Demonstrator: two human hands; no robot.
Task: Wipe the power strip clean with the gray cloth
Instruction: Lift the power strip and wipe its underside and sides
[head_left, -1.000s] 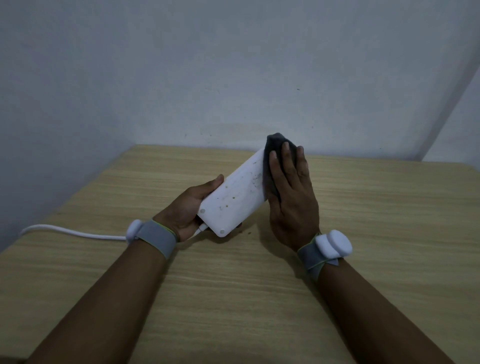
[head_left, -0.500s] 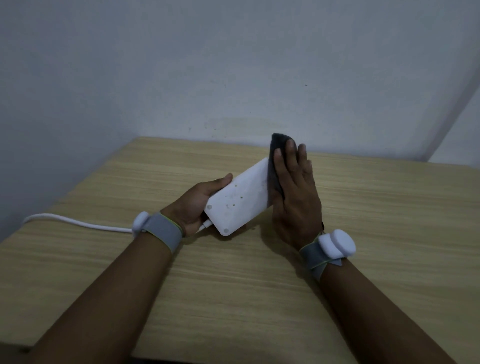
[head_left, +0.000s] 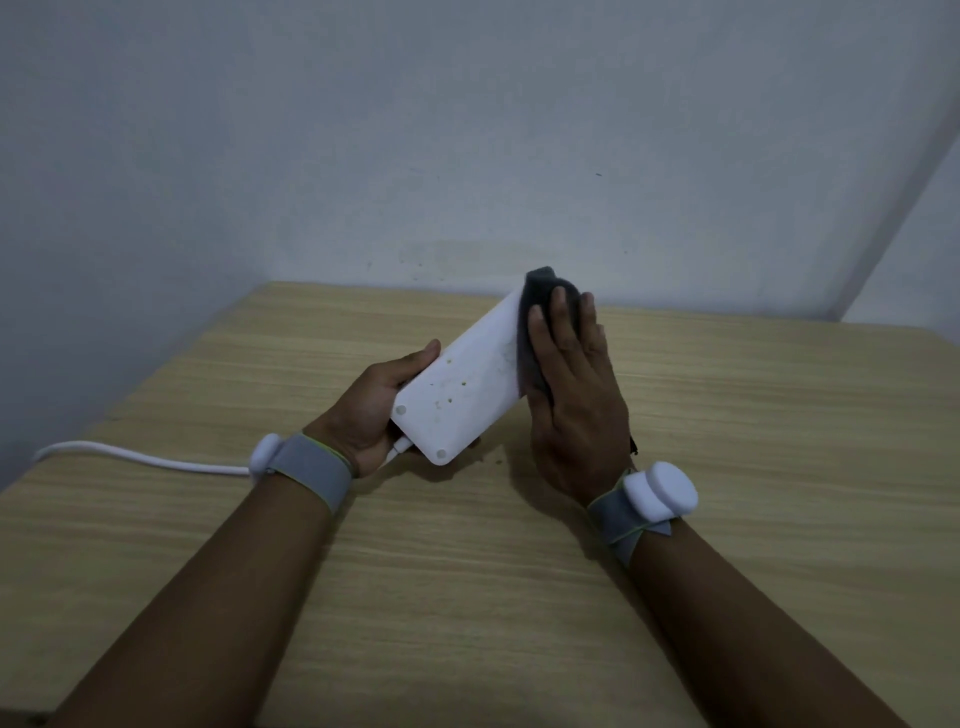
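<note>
Left hand (head_left: 371, 410) grips the strip (head_left: 462, 395) at its cord end, tilted above the table (head_left: 727, 467). Right hand (head_left: 571, 395), fingers straight, presses the cloth (head_left: 540, 296) on the far end. Specks dot the near half, so wiping looks partway done.

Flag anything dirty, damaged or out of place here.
Brownish specks dot the power strip's white face near the end the left hand grips, away from the gray cloth under the right hand. A few dark crumbs lie on the table beside that end. No damage shows.
</note>
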